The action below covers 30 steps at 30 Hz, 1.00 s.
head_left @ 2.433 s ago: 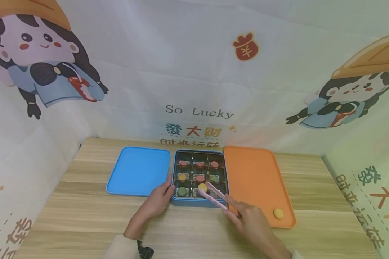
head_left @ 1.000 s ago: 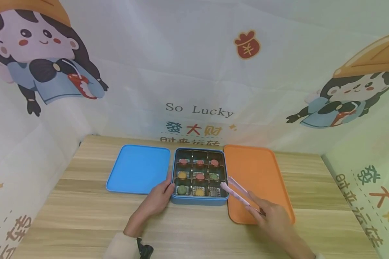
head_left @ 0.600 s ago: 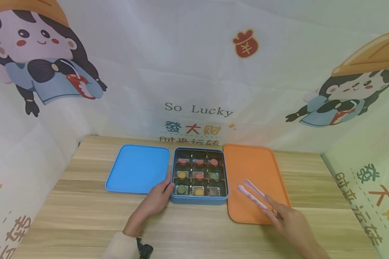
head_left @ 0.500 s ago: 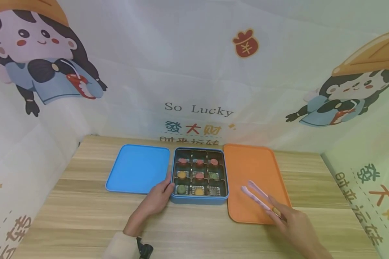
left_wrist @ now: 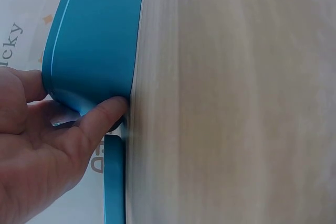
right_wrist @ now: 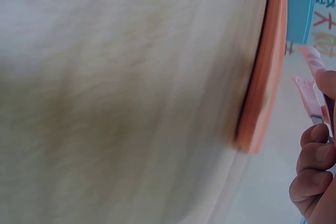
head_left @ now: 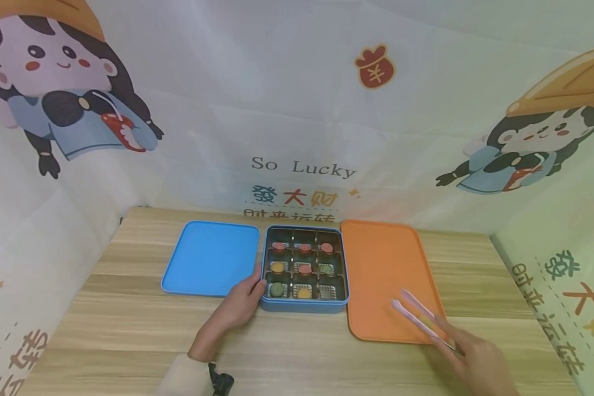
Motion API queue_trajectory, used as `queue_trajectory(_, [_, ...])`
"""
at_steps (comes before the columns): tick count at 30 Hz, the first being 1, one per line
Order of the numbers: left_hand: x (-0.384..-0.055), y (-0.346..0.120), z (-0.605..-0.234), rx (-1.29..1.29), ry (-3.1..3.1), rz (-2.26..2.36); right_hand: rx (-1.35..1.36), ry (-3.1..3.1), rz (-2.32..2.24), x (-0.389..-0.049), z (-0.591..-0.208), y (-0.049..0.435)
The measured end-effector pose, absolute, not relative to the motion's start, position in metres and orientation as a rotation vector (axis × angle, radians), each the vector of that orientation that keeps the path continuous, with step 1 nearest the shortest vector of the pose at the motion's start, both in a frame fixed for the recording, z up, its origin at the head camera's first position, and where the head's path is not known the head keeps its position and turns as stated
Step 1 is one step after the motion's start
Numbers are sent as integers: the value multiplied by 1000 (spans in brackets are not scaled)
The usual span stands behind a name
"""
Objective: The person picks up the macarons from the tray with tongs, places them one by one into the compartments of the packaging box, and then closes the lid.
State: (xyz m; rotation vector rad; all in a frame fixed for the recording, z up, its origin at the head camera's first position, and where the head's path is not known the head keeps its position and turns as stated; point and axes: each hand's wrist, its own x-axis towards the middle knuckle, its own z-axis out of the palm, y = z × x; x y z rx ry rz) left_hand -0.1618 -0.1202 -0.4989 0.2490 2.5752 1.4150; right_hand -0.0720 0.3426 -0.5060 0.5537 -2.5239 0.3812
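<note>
Left hand (head_left: 237, 305) grips the near left corner of a blue tin box (head_left: 304, 308); the left wrist view shows one digit at the rim and another low on the wall. Black dividers split the box into several compartments. Red, yellow and green cookies lie in most; the near right compartment holds none. Right hand (head_left: 482, 360) holds pink tongs (head_left: 418, 322), their tips apart with nothing between them, over the near part of an orange tray (head_left: 381, 253). The tray's near right corner is hidden by this hand.
A blue lid (head_left: 210, 258) lies flat to the left of the box. Everything rests on a wood-grain table (head_left: 297, 357). A printed white cloth (head_left: 218, 110) hangs behind the table and at both sides.
A yellow cookie has gone from the tongs into the near middle compartment. Right hand and tongs have moved right and nearer, away from the box. Left hand stays at the box corner.
</note>
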Motion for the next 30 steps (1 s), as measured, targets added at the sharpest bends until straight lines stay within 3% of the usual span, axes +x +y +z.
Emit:
queue_trajectory(18, [-162, -122, -497, 244, 2575, 1397, 179, -2777, 264, -38, -507, 364])
queue_trajectory(30, [-163, -118, -499, 234, 2574, 1404, 180, -2822, 255, -38, -506, 365])
